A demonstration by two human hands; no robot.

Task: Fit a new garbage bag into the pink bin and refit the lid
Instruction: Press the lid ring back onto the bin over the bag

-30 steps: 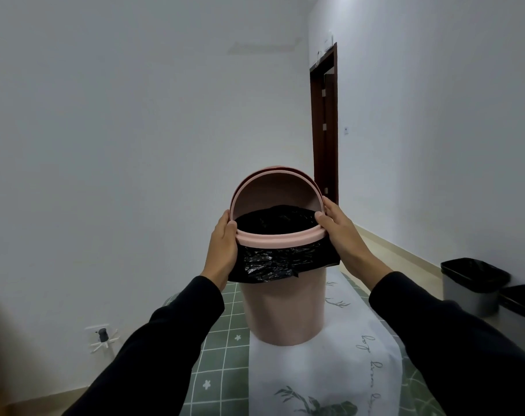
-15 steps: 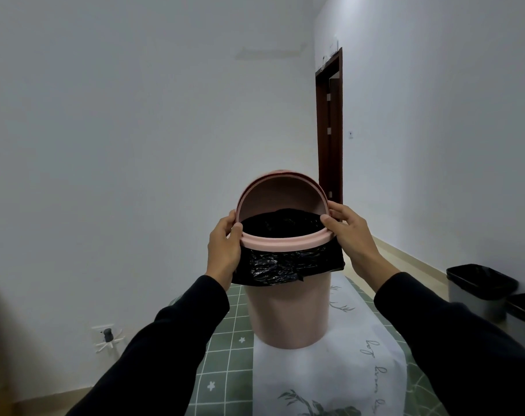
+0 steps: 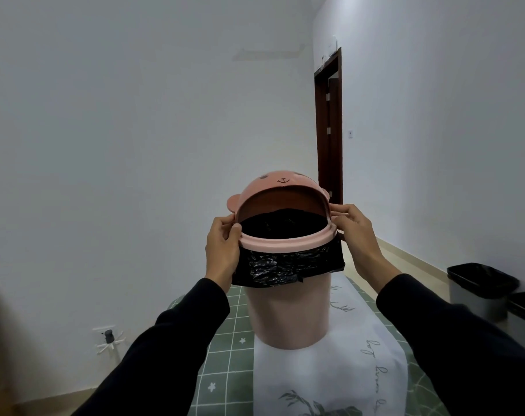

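The pink bin stands upright on a table with a white runner. A black garbage bag lines it and its edge hangs folded over the outside below the rim. The pink lid, domed with a bear face and small ears, sits on the bin's top; its mouth faces me and shows the black bag inside. My left hand grips the lid's ring at its left side. At the right side my right hand pinches the ring with the fingertips.
The table has a green checked cloth under a white runner. Two grey bins lined with black bags stand on the floor at the right wall. A dark door is behind, a wall socket at lower left.
The lid has tipped forward, so its domed top with the bear face now shows. Both hands shifted slightly on the ring, the right one up to a fingertip pinch.
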